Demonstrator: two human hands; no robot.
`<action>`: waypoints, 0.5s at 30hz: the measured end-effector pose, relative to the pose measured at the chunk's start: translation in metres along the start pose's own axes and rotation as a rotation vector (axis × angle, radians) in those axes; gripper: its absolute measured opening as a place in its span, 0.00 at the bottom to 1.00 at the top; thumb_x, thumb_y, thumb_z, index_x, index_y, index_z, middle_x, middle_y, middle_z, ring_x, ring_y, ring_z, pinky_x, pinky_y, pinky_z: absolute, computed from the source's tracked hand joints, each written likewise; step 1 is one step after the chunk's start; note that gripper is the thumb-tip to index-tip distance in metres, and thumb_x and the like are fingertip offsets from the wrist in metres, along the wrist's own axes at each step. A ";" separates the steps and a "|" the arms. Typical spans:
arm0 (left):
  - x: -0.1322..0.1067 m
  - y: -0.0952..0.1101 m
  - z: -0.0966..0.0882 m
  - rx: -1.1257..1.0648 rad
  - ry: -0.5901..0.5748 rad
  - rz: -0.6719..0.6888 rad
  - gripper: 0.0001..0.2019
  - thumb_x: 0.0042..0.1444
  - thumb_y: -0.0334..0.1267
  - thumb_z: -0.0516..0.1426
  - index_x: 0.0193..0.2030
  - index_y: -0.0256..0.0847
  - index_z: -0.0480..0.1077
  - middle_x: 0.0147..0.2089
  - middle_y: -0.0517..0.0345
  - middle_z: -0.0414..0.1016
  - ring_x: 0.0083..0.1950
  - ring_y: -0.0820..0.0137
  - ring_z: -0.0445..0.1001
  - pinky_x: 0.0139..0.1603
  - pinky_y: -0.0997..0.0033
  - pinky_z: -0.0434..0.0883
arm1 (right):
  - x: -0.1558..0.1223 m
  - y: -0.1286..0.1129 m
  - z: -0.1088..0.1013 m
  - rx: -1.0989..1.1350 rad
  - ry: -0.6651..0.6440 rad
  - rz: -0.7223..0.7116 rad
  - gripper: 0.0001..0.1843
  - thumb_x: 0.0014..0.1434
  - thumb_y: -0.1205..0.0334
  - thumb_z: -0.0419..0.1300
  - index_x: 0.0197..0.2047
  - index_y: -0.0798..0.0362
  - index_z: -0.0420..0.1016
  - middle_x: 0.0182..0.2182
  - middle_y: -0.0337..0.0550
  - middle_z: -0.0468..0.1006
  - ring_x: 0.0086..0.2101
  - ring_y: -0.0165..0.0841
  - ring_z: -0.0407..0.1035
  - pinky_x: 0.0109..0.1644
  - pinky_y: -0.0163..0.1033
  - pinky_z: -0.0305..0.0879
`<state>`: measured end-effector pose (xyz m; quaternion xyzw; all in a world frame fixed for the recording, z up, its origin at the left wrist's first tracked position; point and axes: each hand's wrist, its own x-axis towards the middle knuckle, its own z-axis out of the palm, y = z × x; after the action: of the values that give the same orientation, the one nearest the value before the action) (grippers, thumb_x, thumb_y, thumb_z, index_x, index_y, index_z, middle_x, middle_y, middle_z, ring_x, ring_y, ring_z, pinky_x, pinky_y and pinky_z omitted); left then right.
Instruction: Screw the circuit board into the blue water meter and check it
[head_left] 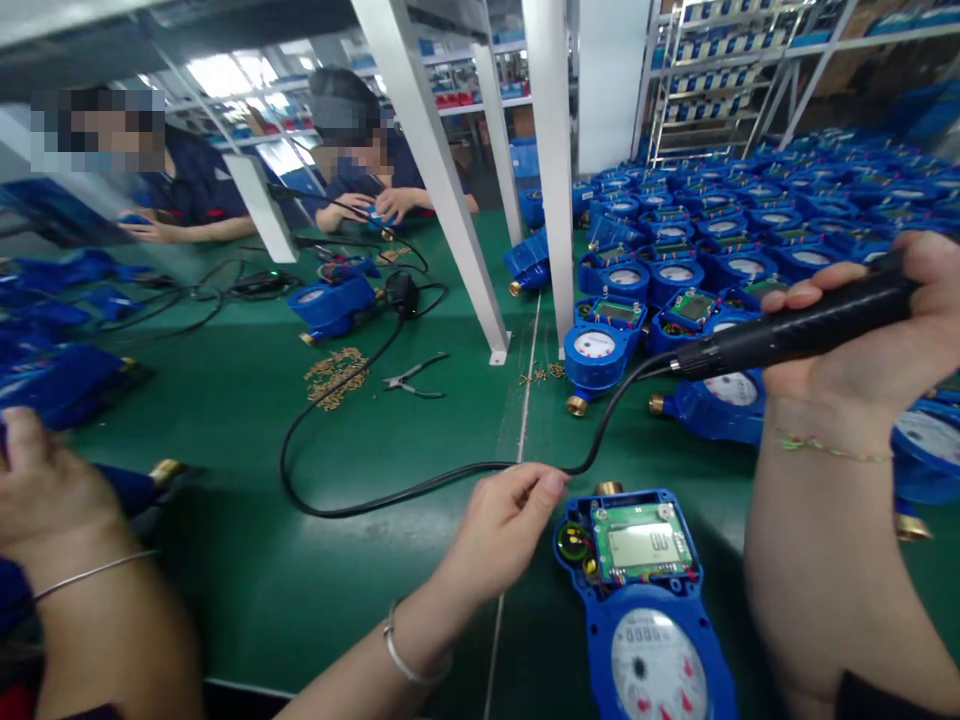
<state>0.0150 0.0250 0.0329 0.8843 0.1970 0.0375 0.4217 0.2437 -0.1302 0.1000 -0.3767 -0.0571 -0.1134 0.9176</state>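
In my right hand [885, 330] is a black corded electric screwdriver [780, 325], raised above the table's right side. Its cord [420, 490] leaves the left end and loops across the green table; no bit shows. My left hand [499, 525], with a silver bangle at the wrist, has thumb and fingers pinched together beside the cord. What they pinch, if anything, is hidden. Just right of that hand lies a blue water meter [645, 600], its upper housing uncovered. A circuit board with a lit display [649, 543] shows there, above the round dial [658, 665].
Many blue meters [675, 270] crowd the right side. Brass screws [336, 378] lie in a pile near open pliers [416, 377]. White posts [551, 180] rise from the table. A co-worker's hand [45, 490] is at the left edge; two people sit opposite.
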 end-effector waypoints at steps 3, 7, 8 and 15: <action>0.030 -0.020 -0.019 0.134 0.136 -0.046 0.17 0.63 0.50 0.51 0.42 0.39 0.73 0.38 0.54 0.77 0.39 0.66 0.75 0.41 0.68 0.71 | -0.002 -0.005 -0.005 -0.030 -0.019 -0.024 0.14 0.60 0.61 0.53 0.25 0.45 0.74 0.19 0.36 0.70 0.20 0.30 0.67 0.24 0.39 0.68; 0.094 -0.054 -0.032 0.357 0.219 -0.123 0.12 0.61 0.43 0.57 0.46 0.36 0.71 0.46 0.51 0.74 0.47 0.64 0.73 0.51 0.58 0.71 | -0.007 -0.010 -0.001 -0.005 0.049 0.023 0.15 0.60 0.62 0.53 0.23 0.46 0.73 0.18 0.37 0.70 0.19 0.30 0.66 0.22 0.38 0.68; 0.108 -0.060 -0.034 0.402 0.223 -0.140 0.12 0.61 0.43 0.57 0.46 0.36 0.71 0.48 0.51 0.73 0.48 0.64 0.73 0.52 0.56 0.71 | -0.007 -0.009 0.001 0.008 0.055 0.024 0.15 0.60 0.62 0.52 0.23 0.46 0.73 0.18 0.37 0.69 0.19 0.30 0.66 0.22 0.38 0.68; 0.158 -0.031 -0.037 0.536 0.261 -0.101 0.12 0.62 0.42 0.57 0.47 0.37 0.71 0.47 0.52 0.74 0.45 0.65 0.75 0.47 0.59 0.75 | 0.000 0.000 0.016 0.211 0.026 0.087 0.11 0.48 0.58 0.61 0.36 0.49 0.67 0.17 0.30 0.70 0.16 0.27 0.64 0.21 0.33 0.67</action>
<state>0.1419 0.1292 0.0174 0.9408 0.2962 0.0766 0.1458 0.2433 -0.1187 0.1109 -0.2786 -0.0402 -0.0718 0.9569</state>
